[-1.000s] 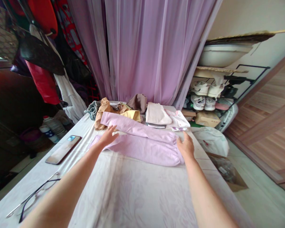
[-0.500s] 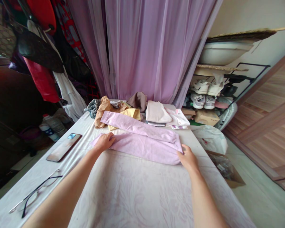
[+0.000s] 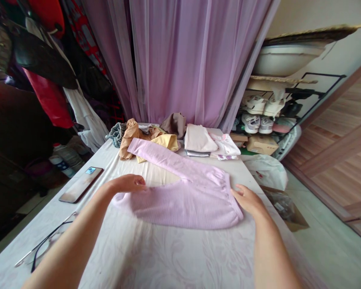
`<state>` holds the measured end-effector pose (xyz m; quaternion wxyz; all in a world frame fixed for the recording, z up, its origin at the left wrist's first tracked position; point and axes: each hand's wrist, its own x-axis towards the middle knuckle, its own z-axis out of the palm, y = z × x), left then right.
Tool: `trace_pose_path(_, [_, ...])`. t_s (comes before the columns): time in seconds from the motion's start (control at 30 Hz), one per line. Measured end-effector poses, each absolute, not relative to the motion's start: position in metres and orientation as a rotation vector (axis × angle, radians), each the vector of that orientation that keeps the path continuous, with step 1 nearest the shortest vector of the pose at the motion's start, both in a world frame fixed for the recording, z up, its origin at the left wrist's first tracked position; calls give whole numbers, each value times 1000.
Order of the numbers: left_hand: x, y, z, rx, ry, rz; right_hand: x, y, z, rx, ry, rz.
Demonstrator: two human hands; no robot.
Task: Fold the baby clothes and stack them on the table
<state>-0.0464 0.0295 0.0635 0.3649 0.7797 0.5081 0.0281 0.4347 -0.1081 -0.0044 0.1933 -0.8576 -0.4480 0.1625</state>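
Observation:
A pair of lilac ribbed trousers [image 3: 186, 204] lies across the table, its gathered elastic waist to the right and its two legs spread apart to the left. My left hand [image 3: 129, 184] is closed, fingers curled at the upper edge of the nearer leg, whose end looks slightly raised and blurred. At the waistband, my right hand [image 3: 246, 198] pinches the edge between thumb and fingers. The farther leg reaches up to a heap of tan trousers [image 3: 129, 138] and a yellow cloth [image 3: 167, 141].
Folded clothes [image 3: 198, 138] sit in stacks at the back. On the left lie a phone [image 3: 81, 184] and eyeglasses [image 3: 43, 243]. A purple curtain [image 3: 174, 60] hangs behind the table. To the right stands a rack with shoes [image 3: 257, 122], and a cardboard box [image 3: 295, 218] is on the floor.
The nearer trouser leg and waist have come toward me, so the legs now spread apart. My right hand has shifted slightly right; my left hand has moved slightly up off the table.

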Motion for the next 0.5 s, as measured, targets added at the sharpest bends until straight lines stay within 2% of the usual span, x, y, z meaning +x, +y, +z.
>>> trace_pose_path(0.23, [-2,71,48,2272,1850,347,420,-67,14,-2524,-1149,358])
trace_pose_path(0.5, [-29,126,50,1988,2128,556,421,-35,21,-2623,-1295,374])
